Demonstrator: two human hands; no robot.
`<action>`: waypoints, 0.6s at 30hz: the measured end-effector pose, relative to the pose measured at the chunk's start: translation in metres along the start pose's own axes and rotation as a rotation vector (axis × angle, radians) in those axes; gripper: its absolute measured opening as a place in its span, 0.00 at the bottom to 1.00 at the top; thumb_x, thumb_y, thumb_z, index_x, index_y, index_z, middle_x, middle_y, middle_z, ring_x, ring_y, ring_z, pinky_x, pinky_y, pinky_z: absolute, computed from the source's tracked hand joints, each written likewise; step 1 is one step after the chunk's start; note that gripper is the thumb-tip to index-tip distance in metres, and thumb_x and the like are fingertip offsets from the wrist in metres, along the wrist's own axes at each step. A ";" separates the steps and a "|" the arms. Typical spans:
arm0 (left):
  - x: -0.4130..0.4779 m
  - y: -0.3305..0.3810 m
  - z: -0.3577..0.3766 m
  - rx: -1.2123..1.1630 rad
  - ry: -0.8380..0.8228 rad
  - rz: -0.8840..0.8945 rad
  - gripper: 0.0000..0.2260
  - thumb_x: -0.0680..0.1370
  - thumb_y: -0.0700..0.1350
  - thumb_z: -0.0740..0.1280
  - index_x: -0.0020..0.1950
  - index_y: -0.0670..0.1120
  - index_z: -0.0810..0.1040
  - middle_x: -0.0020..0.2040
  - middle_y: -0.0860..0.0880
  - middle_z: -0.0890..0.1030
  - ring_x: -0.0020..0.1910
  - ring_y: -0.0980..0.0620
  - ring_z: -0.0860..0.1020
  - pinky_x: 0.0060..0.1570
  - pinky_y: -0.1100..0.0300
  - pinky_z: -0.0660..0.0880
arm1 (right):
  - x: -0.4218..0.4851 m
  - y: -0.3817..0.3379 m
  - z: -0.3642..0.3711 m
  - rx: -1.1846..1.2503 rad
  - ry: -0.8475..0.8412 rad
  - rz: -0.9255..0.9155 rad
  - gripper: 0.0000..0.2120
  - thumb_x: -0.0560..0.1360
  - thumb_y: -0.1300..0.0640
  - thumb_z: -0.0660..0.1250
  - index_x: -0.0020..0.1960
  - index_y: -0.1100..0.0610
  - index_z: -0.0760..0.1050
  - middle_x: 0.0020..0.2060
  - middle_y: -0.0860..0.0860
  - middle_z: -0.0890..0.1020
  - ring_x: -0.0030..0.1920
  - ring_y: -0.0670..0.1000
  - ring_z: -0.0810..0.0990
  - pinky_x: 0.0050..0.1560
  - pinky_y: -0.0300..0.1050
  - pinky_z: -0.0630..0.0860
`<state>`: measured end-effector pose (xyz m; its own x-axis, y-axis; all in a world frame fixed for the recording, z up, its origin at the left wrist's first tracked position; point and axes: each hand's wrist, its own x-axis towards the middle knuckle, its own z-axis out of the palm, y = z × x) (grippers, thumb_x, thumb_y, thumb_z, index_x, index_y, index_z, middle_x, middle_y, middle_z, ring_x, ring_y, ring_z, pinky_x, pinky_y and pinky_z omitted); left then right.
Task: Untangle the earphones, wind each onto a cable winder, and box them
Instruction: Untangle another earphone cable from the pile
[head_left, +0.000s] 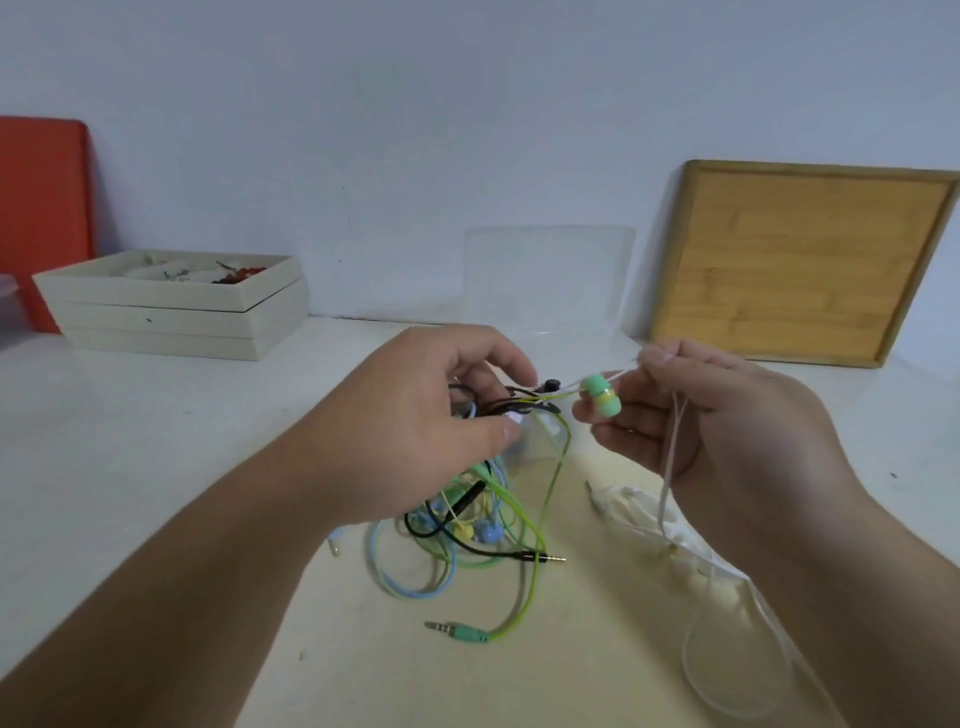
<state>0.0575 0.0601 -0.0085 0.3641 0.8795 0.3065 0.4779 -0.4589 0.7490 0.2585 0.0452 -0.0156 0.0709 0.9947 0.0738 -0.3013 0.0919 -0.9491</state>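
A tangle of earphone cables (467, 525) in green, blue, black and yellow hangs from my left hand (441, 415) down onto the white table (156, 467). My left hand grips the black and green strands at the top of the tangle. My right hand (717, 431) pinches a white cable (670, 457) and holds two green earbuds (601, 396) against its fingertips. The white cable runs down to a loose white heap (660, 525) on the table. A green jack plug (457, 631) and a black jack plug (540, 557) lie on the table.
A clear plastic box (545, 280) stands at the back behind my hands. A cream divided tray stack (171, 312) with small items sits at the back left, beside a red panel (41, 208). A wooden tray (800, 265) leans against the wall at the right.
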 end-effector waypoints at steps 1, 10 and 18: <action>0.000 -0.001 0.001 -0.008 -0.012 0.002 0.10 0.74 0.40 0.74 0.48 0.56 0.82 0.39 0.56 0.82 0.36 0.55 0.80 0.42 0.60 0.77 | 0.000 0.000 0.001 0.034 0.001 0.012 0.13 0.80 0.63 0.59 0.37 0.59 0.71 0.34 0.58 0.83 0.39 0.60 0.86 0.40 0.48 0.80; -0.001 0.001 0.000 -0.026 -0.091 -0.057 0.13 0.65 0.49 0.81 0.47 0.54 0.83 0.34 0.56 0.80 0.31 0.60 0.75 0.33 0.68 0.70 | -0.006 -0.003 0.006 0.045 -0.078 0.016 0.17 0.80 0.62 0.58 0.33 0.59 0.71 0.36 0.62 0.83 0.41 0.64 0.85 0.37 0.48 0.81; 0.001 0.002 0.000 0.059 0.121 -0.047 0.25 0.53 0.61 0.81 0.44 0.55 0.80 0.33 0.55 0.77 0.28 0.62 0.71 0.31 0.69 0.69 | -0.004 0.001 0.003 -0.041 -0.060 0.002 0.10 0.79 0.64 0.60 0.39 0.59 0.72 0.32 0.58 0.81 0.35 0.58 0.83 0.34 0.45 0.80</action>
<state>0.0589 0.0596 -0.0068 0.2428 0.9073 0.3432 0.5397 -0.4203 0.7294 0.2556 0.0419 -0.0160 0.0128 0.9960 0.0886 -0.2623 0.0889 -0.9609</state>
